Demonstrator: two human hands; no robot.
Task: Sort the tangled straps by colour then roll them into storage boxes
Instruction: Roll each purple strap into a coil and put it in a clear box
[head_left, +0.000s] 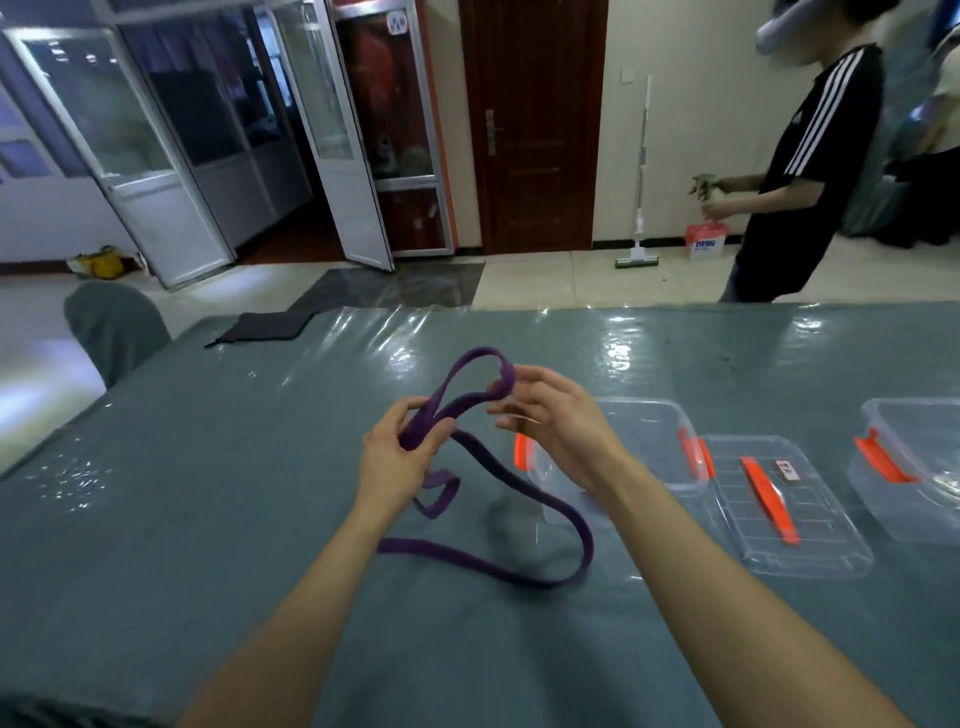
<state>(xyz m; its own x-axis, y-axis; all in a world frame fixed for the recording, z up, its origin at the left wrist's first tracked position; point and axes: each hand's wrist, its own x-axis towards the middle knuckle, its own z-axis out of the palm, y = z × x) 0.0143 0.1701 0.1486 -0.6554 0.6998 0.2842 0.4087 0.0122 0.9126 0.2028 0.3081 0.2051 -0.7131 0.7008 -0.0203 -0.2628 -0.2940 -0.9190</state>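
A long purple strap (524, 499) is the only strap in sight. My left hand (397, 454) grips a folded bunch of it above the table. From there a loop rises to my right hand (550, 415), whose fingertips pinch the loop's far bend. The rest of the strap trails down and curves over the grey-green tablecloth (208, 519) towards me. A clear storage box (649, 431) with orange clips stands open just behind my right hand.
The box's clear lid (779, 509) with an orange handle lies to the right, and a second clear box (914, 467) stands at the right edge. A dark cloth (265, 325) lies at the table's far left. A person stands beyond the far right corner, and a chair at the left.
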